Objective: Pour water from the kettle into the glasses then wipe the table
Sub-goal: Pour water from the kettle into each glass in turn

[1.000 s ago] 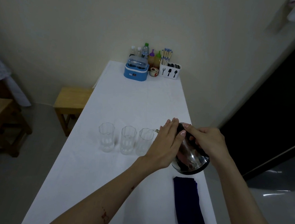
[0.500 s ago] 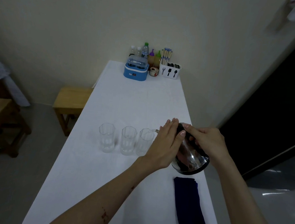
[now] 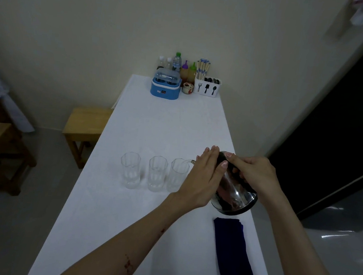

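Observation:
Three clear glasses stand in a row on the white table [image 3: 138, 221]: left glass [image 3: 130, 170], middle glass [image 3: 157, 173], right glass [image 3: 177, 174]. A shiny steel kettle [image 3: 232, 192] is tilted left, its spout over the right glass with a thin stream of water at the rim. My right hand [image 3: 254, 174] grips the kettle's black handle. Flat against the kettle's left side lies my left hand [image 3: 203, 181], fingers straight and together. A dark blue cloth [image 3: 234, 249] lies near the table's front right.
At the table's far end stand a blue container [image 3: 165, 87], several bottles [image 3: 182, 68] and a white cutlery holder [image 3: 207, 87] with chopsticks. Wooden stools [image 3: 85, 124] stand left of the table. A dark doorway is on the right.
Hardly anything has moved; the kettle stays tilted over the right glass with both hands in the same place.

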A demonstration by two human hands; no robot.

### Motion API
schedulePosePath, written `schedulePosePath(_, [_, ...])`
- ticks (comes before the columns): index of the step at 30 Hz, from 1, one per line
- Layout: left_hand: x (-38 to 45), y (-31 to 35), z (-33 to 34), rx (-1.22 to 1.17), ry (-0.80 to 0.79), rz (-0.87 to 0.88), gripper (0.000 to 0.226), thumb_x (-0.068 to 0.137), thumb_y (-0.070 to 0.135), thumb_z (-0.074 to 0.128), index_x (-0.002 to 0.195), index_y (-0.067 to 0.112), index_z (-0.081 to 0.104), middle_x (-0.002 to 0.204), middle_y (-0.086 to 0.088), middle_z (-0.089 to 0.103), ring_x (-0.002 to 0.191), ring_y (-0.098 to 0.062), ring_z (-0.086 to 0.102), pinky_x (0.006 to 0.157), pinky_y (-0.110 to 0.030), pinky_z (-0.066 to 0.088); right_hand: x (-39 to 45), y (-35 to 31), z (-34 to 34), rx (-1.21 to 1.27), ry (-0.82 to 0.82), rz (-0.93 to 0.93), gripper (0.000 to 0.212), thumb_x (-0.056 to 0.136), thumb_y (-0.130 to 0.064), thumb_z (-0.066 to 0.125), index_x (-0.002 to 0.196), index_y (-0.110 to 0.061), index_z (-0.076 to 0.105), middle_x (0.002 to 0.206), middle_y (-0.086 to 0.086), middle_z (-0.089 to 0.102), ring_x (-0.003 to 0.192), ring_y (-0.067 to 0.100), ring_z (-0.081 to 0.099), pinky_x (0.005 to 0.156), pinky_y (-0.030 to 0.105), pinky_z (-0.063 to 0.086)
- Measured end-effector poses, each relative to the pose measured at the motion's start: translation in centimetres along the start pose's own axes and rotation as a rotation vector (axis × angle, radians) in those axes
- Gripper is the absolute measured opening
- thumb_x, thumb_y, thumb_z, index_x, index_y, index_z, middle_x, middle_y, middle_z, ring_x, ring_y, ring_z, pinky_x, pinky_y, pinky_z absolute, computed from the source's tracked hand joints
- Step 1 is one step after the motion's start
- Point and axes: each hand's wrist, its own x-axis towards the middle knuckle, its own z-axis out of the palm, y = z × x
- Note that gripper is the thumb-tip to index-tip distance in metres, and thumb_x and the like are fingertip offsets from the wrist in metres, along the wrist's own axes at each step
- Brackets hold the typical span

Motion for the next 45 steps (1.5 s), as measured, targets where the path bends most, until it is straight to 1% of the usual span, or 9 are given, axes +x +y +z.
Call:
schedulePosePath(15, [0.0, 0.0, -0.2, -0.020, -0.006, 0.015, 0.061, 0.103, 0.046, 0.018, 0.156, 0.017, 0.007, 0.164, 0.005, 0.005, 0.149, -0.005, -0.006, 0.121, -0.029, -0.005, -0.3, -0.5, -0.1, -0.010, 0.014, 0.003, 0.051, 0.080, -0.056, 0.076, 0.065, -0.007, 0.075, 0.043, -0.008, 0.060, 0.054, 0.015, 0.060, 0.063, 0.030, 0.051])
schedulePosePath(19, [0.1, -0.1, -0.1, -0.019, -0.002, 0.013, 0.060, 0.103, 0.046, 0.018, 0.156, 0.018, 0.008, 0.164, 0.005, 0.005, 0.149, -0.005, -0.006, 0.122, -0.031, -0.004, -0.2, -0.4, 0.0, -0.004, 0.016, 0.006, 0.051, 0.079, -0.057, 0.077, 0.064, -0.008, 0.075, 0.046, -0.006, 0.062, 0.053, 0.016, 0.060, 0.061, 0.030, 0.051])
schedulePosePath(23, [-0.1, -0.2, -0.1, -0.013, -0.006, 0.012, 0.060, 0.103, 0.047, 0.018, 0.155, 0.019, 0.007, 0.164, 0.005, 0.004, 0.149, -0.004, -0.005, 0.122, -0.032, -0.004, -0.4, -0.4, 0.2, -0.003, 0.000, -0.004, 0.048, 0.079, -0.057, 0.076, 0.078, -0.010, 0.081, 0.069, 0.008, 0.074, 0.062, 0.018, 0.065, 0.070, 0.037, 0.058])
schedulePosePath(26, [-0.1, -0.3, -0.1, -0.012, -0.010, 0.004, 0.060, 0.103, 0.046, 0.018, 0.155, 0.019, 0.007, 0.164, 0.005, 0.005, 0.149, -0.004, -0.005, 0.122, -0.032, -0.004, -0.6, -0.2, 0.3, 0.007, 0.000, -0.011, 0.047, 0.081, -0.055, 0.075, 0.085, -0.009, 0.082, 0.077, 0.012, 0.076, 0.063, 0.017, 0.065, 0.070, 0.035, 0.057])
schedulePosePath(29, [-0.1, -0.4, 0.0, -0.001, -0.012, 0.010, 0.060, 0.104, 0.045, 0.018, 0.155, 0.018, 0.008, 0.164, 0.004, 0.006, 0.149, -0.005, -0.005, 0.122, -0.032, -0.004, -0.7, 0.1, 0.4, 0.020, 0.008, -0.018, 0.047, 0.081, -0.055, 0.075, 0.079, -0.008, 0.081, 0.074, 0.013, 0.075, 0.061, 0.017, 0.063, 0.066, 0.030, 0.052])
schedulePosePath(32, [-0.1, -0.7, 0.1, 0.009, -0.017, 0.019, 0.061, 0.103, 0.046, 0.018, 0.156, 0.016, 0.009, 0.164, 0.004, 0.006, 0.149, -0.006, -0.005, 0.122, -0.033, -0.003, -0.6, 0.7, 0.7, 0.039, 0.026, -0.007, 0.050, 0.082, -0.055, 0.075, 0.066, -0.007, 0.076, 0.055, 0.003, 0.068, 0.055, 0.016, 0.060, 0.061, 0.027, 0.048])
schedulePosePath(35, [-0.1, -1.0, 0.2, 0.040, -0.024, 0.034, 0.061, 0.103, 0.047, 0.017, 0.156, 0.017, 0.009, 0.164, 0.004, 0.003, 0.149, -0.006, -0.008, 0.123, -0.035, -0.004, -0.7, 1.6, 1.1, 0.103, 0.034, 0.027, 0.049, 0.082, -0.052, 0.076, 0.065, -0.006, 0.075, 0.045, -0.007, 0.060, 0.052, 0.013, 0.057, 0.056, 0.024, 0.045])
schedulePosePath(40, [0.4, -0.9, 0.6, 0.175, -0.053, 0.075, 0.059, 0.105, 0.043, 0.019, 0.155, 0.014, 0.011, 0.164, 0.000, -0.002, 0.149, -0.009, -0.011, 0.122, -0.035, -0.006, -1.2, 4.2, 1.6, 0.348, 0.012, 0.144, 0.050, 0.080, -0.051, 0.078, 0.072, -0.001, 0.074, 0.061, 0.004, 0.062, 0.058, 0.016, 0.053, 0.061, 0.029, 0.041])
schedulePosePath(45, [0.9, -0.6, 1.4, 0.327, -0.083, 0.147, 0.069, 0.100, 0.052, 0.013, 0.155, 0.011, 0.009, 0.164, -0.002, -0.004, 0.149, -0.011, -0.012, 0.122, -0.036, -0.007, -1.6, 6.2, 1.7, 0.486, 0.003, 0.229, 0.045, 0.081, -0.049, 0.077, 0.064, -0.008, 0.068, 0.057, 0.003, 0.053, 0.056, 0.017, 0.046, 0.055, 0.028, 0.035])
